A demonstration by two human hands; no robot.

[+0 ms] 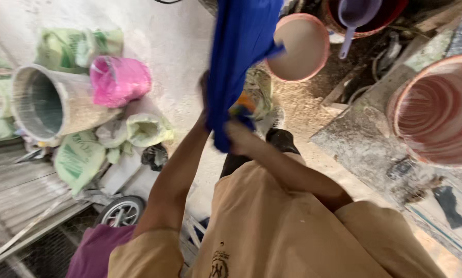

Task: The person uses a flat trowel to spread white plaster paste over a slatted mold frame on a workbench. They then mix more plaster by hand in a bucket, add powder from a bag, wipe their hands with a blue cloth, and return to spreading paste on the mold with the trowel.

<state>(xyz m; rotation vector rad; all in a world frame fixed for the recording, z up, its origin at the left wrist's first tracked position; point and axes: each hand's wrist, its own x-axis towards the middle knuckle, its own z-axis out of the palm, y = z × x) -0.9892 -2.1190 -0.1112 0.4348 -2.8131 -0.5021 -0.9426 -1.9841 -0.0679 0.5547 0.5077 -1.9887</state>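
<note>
A bright blue cloth (238, 56) hangs in front of me, running from the top of the view down to about waist height. My left hand (205, 92) reaches up behind its left edge and grips it, mostly hidden by the fabric. My right hand (240, 136) holds the cloth's lower end. Both arms are raised in front of my tan shirt. The picture is blurred.
A grey bucket (45, 103) lies on its side at left beside a pink bucket (120, 80) and green-white sacks (79, 157). A pink basin (300, 49), a red tub with a purple scoop (354, 15) and a large reddish tub (439, 110) stand at right. A small wheel (122, 210) is below left.
</note>
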